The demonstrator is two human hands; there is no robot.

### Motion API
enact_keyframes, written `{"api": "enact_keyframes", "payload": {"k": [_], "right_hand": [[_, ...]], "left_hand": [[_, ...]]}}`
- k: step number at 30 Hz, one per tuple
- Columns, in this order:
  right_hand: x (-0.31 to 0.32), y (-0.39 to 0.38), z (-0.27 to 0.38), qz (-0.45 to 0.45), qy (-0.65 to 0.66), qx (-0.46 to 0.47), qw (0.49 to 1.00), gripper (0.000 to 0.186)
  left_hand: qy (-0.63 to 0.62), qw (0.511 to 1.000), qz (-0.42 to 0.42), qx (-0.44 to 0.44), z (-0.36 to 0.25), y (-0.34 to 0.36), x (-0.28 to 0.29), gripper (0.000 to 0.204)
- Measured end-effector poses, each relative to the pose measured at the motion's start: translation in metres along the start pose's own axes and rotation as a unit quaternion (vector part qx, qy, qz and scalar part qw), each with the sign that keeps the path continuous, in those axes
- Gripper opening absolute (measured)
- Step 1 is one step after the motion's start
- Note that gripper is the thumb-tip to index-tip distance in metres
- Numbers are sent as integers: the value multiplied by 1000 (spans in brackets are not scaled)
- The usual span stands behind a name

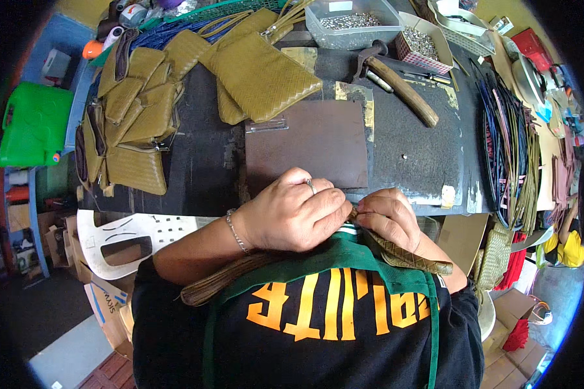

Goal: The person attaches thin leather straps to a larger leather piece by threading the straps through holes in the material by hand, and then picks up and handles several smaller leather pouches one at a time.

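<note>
Close to my green apron (350, 249), both hands are closed on the edge of an olive-brown woven pouch (409, 257). One end of it sticks out below my right hand (390, 217); a brown folded end (220, 279) shows under my left forearm. Most of its middle is hidden by my hands. My left hand (302, 211), with a ring and a bracelet, has its fingers curled and pinched at the pouch edge. Opposite, my right fingertips pinch the same spot, almost touching the left ones. Beyond my hands a brown flat board (308, 152) lies on the dark worktable (204, 162).
Olive woven zip pouches (136, 172) are piled at the left; larger ones (272, 78) lie at the back. A wooden-handled hammer (402, 91) rests near a clear tub (350, 29) and a box of metal parts (425, 45). Bundled strips (509, 142) hang over the right side.
</note>
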State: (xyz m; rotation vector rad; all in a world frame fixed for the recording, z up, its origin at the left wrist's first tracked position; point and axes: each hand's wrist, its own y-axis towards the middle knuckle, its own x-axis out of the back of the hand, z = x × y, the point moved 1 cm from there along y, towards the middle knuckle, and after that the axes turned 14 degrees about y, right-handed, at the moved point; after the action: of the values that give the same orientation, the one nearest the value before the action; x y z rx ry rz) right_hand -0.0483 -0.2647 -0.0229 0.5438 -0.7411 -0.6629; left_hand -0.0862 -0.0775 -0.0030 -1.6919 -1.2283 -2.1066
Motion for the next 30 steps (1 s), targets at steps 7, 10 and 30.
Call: {"api": "enact_keyframes", "payload": {"k": [7,10,30], "right_hand": [[6,-5,-1,-3,2,-6,1000,36],[14,-17,-13,-60,13,-101,993,35],[33,-30,-34,-218,25,-356,908,5]], "left_hand": [[10,1000,-14,-1,-1,7,2,19],[7,1000,2,-16,-2,9,5,18],[3,998,35,-46,-10,19,8,14]]}}
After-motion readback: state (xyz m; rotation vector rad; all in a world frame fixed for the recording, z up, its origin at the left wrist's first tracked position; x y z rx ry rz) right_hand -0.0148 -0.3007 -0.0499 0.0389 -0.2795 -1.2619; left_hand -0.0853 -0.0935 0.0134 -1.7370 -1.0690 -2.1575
